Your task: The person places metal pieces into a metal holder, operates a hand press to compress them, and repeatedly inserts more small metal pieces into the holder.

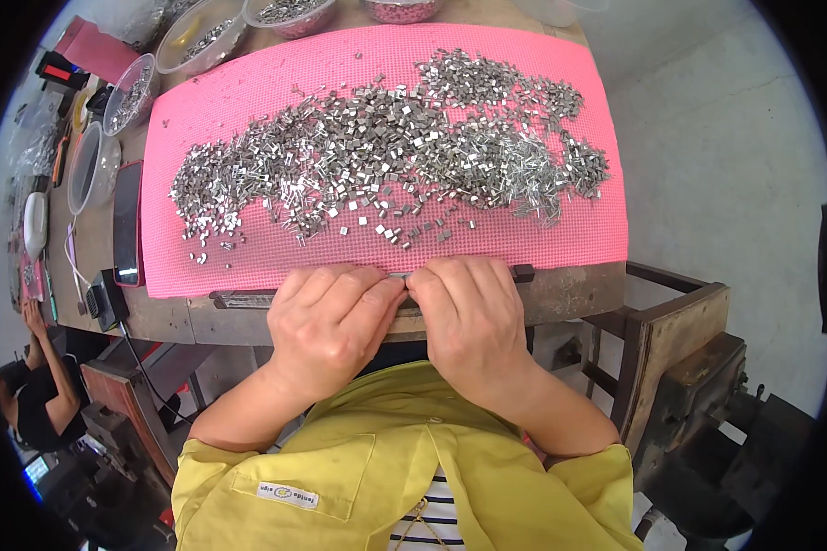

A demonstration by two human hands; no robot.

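Two hands pinched on a thin metal strip at the bench edge.
Left hand (326, 317) and right hand (473, 317) grip the strip (404, 275) together; shiny small clips (386, 151) heaped on a textured pink mat (560, 241).

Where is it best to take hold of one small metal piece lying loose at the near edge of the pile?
Probably by its two short flat sides, fingers coming from above: the loose metal piece lies flat and apart on the pink mat, with space around it.

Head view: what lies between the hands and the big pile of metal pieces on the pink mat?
In the head view, mostly bare pink mat, with a few stray pieces scattered between the hands (left, right) and the pile.
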